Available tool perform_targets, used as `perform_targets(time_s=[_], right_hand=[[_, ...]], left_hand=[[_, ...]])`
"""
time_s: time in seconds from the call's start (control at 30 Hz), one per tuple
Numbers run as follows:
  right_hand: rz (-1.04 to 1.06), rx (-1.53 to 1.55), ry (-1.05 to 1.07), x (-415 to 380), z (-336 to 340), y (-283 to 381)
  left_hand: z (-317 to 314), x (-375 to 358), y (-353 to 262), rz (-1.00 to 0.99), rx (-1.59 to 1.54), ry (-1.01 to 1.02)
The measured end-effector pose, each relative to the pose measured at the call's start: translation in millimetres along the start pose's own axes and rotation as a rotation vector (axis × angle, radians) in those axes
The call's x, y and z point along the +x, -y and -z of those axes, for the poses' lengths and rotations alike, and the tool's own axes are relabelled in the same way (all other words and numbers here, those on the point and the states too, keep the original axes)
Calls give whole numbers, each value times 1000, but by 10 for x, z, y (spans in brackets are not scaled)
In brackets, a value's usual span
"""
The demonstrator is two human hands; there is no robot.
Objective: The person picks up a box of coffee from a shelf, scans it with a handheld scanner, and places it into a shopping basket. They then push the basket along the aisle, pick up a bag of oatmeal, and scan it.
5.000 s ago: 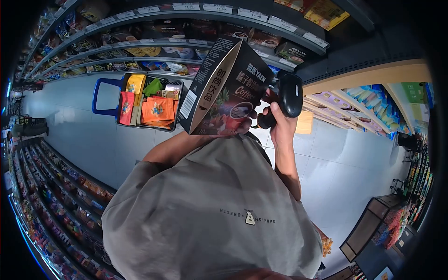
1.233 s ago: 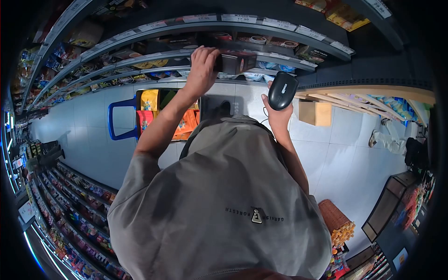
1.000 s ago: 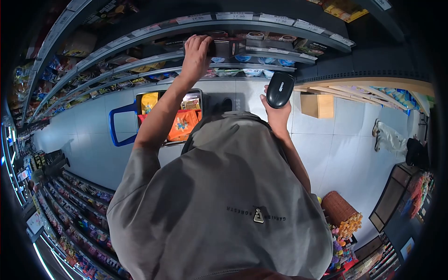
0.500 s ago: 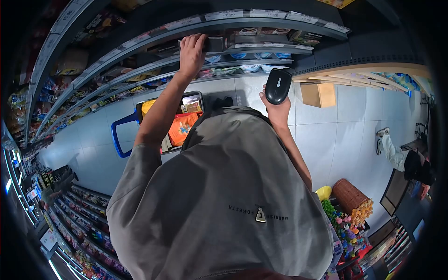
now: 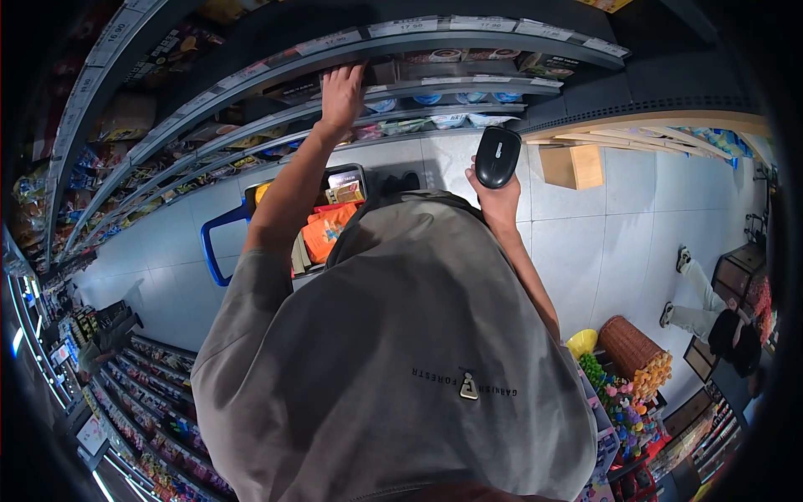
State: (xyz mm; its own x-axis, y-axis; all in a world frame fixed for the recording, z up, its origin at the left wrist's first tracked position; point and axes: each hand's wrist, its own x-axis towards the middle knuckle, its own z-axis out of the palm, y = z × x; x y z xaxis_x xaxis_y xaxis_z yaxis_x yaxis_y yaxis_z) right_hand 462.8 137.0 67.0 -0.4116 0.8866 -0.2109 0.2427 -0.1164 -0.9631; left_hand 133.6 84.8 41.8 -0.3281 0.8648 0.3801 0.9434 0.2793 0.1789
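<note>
My left hand (image 5: 342, 94) reaches into a shelf row under a price rail, its fingers over the end of a dark box (image 5: 379, 74). The fingertips are partly hidden in the shelf's shadow. Another dark box with pale lettering (image 5: 299, 90) sits just left of that hand. In front of my body, my right hand (image 5: 497, 194) holds a black handheld barcode scanner (image 5: 498, 157), its rounded head pointing toward the shelves. Below my left forearm stands a shopping basket with a blue handle (image 5: 214, 251), containing an orange packet (image 5: 329, 232) and several other packages.
Price rails (image 5: 406, 27) run along the curved shelves ahead. A wooden box (image 5: 574, 166) stands on the tiled floor to the right, near a wooden rack (image 5: 636, 134). Farther right are a tipped wicker basket (image 5: 629, 343), colourful goods and another person (image 5: 711, 305).
The dark box has gone deeper into the shelf, with my left hand following slightly. My right hand and the scanner stay nearly still. The person at the right has stepped along the floor.
</note>
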Motion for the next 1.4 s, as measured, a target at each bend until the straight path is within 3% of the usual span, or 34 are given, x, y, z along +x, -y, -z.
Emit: perform_targets(time_s=[0.13, 0.2, 0.33, 0.4, 0.53, 0.6, 0.7, 1.03, 1.2, 1.4], right_hand=[[8, 3, 2, -27, -13, 34], [-16, 4, 10, -40, -11, 45], [-49, -14, 12, -65, -9, 63], [-32, -6, 9, -75, -8, 49], [-26, 4, -4, -91, -10, 11], [-28, 13, -10, -98, -11, 21], [-36, 14, -16, -107, -16, 17], [-57, 0, -13, -125, -1, -44], [-46, -23, -11, -122, -5, -67], [-94, 18, -16, -137, -26, -24]], left_hand=[[-82, 71, 106, 7, 33, 35], [-155, 109, 202, 65, 0, 232], [-210, 156, 264, 14, -1, 172], [-238, 182, 300, 139, -55, 329], [-308, 200, 372, 93, -79, 304], [-369, 225, 416, 101, -52, 386], [-404, 227, 432, 16, -6, 285], [-335, 327, 512, 35, -126, 344], [-171, 462, 637, -91, -166, 413], [-51, 482, 692, -171, -117, 342]])
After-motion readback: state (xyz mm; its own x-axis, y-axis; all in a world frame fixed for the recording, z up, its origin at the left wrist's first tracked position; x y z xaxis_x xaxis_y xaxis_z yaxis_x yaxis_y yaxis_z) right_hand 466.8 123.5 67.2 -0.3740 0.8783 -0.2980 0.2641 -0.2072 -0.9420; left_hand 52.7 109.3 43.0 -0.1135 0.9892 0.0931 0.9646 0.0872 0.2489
